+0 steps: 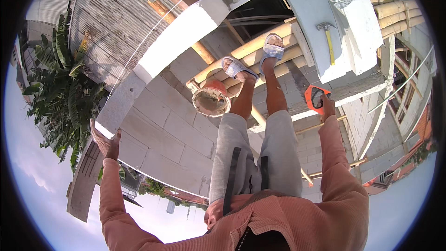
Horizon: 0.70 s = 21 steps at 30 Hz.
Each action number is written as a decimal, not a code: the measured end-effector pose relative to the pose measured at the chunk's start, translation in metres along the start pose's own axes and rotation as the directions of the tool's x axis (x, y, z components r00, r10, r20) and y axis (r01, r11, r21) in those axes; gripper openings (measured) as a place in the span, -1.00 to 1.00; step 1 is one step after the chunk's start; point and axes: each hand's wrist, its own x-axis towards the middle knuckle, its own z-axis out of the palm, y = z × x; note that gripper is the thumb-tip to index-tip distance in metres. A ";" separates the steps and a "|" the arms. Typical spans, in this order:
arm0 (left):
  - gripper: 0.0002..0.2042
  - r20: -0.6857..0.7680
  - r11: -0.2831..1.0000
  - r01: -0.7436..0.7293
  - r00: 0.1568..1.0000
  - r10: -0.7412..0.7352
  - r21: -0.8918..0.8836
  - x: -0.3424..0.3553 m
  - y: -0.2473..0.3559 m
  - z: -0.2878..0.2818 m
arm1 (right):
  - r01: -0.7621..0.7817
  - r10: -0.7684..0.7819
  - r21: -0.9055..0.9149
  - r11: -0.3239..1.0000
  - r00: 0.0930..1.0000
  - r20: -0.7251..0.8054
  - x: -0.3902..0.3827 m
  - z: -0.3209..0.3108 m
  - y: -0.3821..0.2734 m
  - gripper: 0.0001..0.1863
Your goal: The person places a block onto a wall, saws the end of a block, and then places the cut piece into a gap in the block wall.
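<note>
At the left, my left hand [108, 146] grips the near end of a pale wall block [121, 102], thumb on one side and fingers on the other. The block lies in line with the white top course of the wall [186, 32]. My right hand [329, 108] is closed round the orange handle of a handsaw [298, 77]. The saw's toothed blade points away, toward my sandalled feet. Beyond the saw, a claw hammer [329, 42] with a yellow handle lies on a pale block [312, 23].
My feet stand on bamboo poles [251, 65]. A bucket [211, 101] of grey mortar sits beside them. A taut string [134, 60] runs along the wall's top. Beyond lie a corrugated roof [111, 23] and leafy plants [55, 83]. Open drops show below the poles.
</note>
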 end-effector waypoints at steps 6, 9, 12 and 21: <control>0.12 -0.083 0.985 -0.166 0.983 0.163 -0.037 0.014 0.022 0.016 | 0.103 -0.106 0.212 0.972 0.994 0.003 -0.187 -0.102 -0.012 -0.79; 0.10 -0.162 0.985 -0.168 0.974 0.159 -0.048 0.001 -0.005 0.014 | 0.261 -0.261 0.020 0.965 0.958 0.115 -0.300 -0.084 -0.042 -0.84; 0.08 -0.175 0.982 -0.172 0.972 0.157 -0.075 0.001 -0.001 0.012 | 0.362 -0.345 -0.042 0.931 0.914 0.214 -0.381 -0.093 -0.039 -0.92; 0.03 -0.228 0.976 -0.157 0.966 0.121 -0.147 -0.002 0.001 0.019 | 0.717 -0.638 -0.204 0.666 0.690 0.341 -0.524 -0.113 -0.012 -0.78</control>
